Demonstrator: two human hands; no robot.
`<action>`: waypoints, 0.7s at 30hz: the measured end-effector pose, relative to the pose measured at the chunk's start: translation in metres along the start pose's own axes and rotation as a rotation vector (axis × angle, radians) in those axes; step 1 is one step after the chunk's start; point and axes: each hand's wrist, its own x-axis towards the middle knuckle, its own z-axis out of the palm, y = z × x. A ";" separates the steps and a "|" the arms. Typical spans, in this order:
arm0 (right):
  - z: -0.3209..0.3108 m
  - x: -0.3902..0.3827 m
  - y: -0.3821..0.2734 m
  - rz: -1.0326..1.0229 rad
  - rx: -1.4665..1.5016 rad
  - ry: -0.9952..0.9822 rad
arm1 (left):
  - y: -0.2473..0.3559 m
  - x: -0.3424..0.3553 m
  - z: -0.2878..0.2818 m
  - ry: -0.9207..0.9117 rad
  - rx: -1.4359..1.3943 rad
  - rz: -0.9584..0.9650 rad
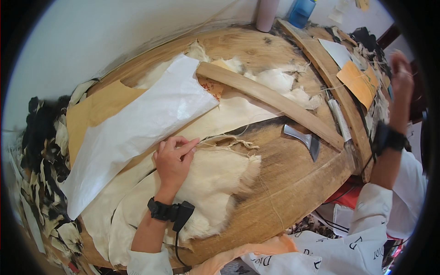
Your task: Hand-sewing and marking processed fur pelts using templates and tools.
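Observation:
My left hand (173,160) rests on a pale fur hide (215,188), thumb and forefinger pinched on its upper edge. From the fingertips, loose twisted strands (245,143) run right along that edge. A thin thread (247,126) trails up and right across the table toward my right hand. My right hand (401,71) is raised at the far right, well away from the hide and smeared by motion; whether its fingers hold anything is not clear. Another pale hide (243,110) lies just beyond, partly covered by a white sheet (142,119).
A wooden bar (270,103) lies across the hides. Beside it is a metal blade tool (305,140). A raised wooden beam (327,78) crosses at right, near an orange-tan piece (359,82). Dark fur scraps (43,160) heap at left; a blue bottle (301,13) stands at the back.

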 end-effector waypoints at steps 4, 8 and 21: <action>0.101 -0.165 0.002 0.582 -0.032 -0.778 | -0.008 -0.003 0.003 0.017 -0.008 -0.017; 0.172 -0.273 -0.023 -0.125 -0.157 -1.194 | -0.007 -0.002 0.000 0.015 -0.027 -0.017; 0.156 -0.249 -0.042 0.162 0.252 -1.326 | -0.004 -0.002 -0.004 0.013 -0.007 0.013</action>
